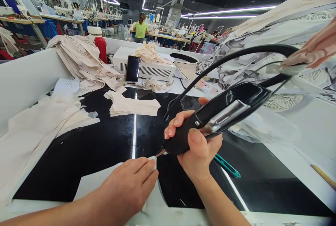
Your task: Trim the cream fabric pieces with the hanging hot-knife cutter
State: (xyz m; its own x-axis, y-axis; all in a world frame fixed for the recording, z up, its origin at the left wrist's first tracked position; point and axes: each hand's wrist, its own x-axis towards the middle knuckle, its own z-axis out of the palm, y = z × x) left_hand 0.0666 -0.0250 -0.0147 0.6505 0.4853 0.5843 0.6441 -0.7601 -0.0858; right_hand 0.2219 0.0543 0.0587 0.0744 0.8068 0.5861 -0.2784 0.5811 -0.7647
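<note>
My right hand (195,145) is wrapped round a black corded hand tool (223,108) with a silver lever along its side. The tool's thin copper-coloured tip (161,153) points down and left, close to the fingertips of my left hand (133,182). Those fingers are closed together on the edge of a pale fabric piece (90,184) lying at the front of the black work surface (105,149); the left thumb is hidden. Whether the tip touches the fabric, I cannot tell. Behind my right wrist lies a teal thread snipper or cutter handle (228,166).
Pale fabric stacks lie at left (39,131) and centre (133,105). A phone (133,68) leans on a white vented box (154,68). The tool's cable (231,56) loops to the right, before a heap of fabric (288,16). A person in green (141,30) stands beyond.
</note>
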